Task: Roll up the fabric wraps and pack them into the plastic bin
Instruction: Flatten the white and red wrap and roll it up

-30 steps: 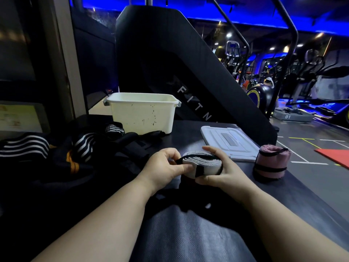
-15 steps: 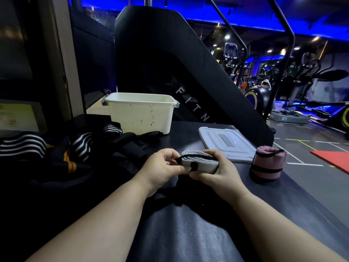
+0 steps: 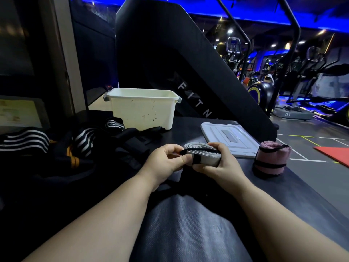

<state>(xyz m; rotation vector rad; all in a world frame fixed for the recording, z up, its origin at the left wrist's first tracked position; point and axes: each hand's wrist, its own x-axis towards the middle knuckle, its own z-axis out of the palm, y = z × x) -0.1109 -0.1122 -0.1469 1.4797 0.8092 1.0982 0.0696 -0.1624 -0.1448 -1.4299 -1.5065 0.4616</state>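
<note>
A rolled grey wrap [image 3: 207, 158] with a black strap across it is held above the dark table between both hands. My right hand [image 3: 221, 163] grips the roll from the right and below. My left hand [image 3: 166, 161] pinches the black strap at the roll's left end. A rolled pink wrap [image 3: 271, 159] bound with black straps stands on the table to the right. The white plastic bin [image 3: 143, 112] sits open at the back of the table. Several loose black wraps with white stripes [image 3: 81, 140] lie in a pile on the left.
The bin's grey lid [image 3: 229, 139] lies flat behind my right hand. A big black slanted machine panel [image 3: 179, 59] rises behind the bin. The table's right edge drops to the gym floor, with a red mat [image 3: 334, 154] and exercise machines beyond.
The grey roll has tilted flatter and sits a little lower in my hands. My left fingers have drawn the black strap across its top.
</note>
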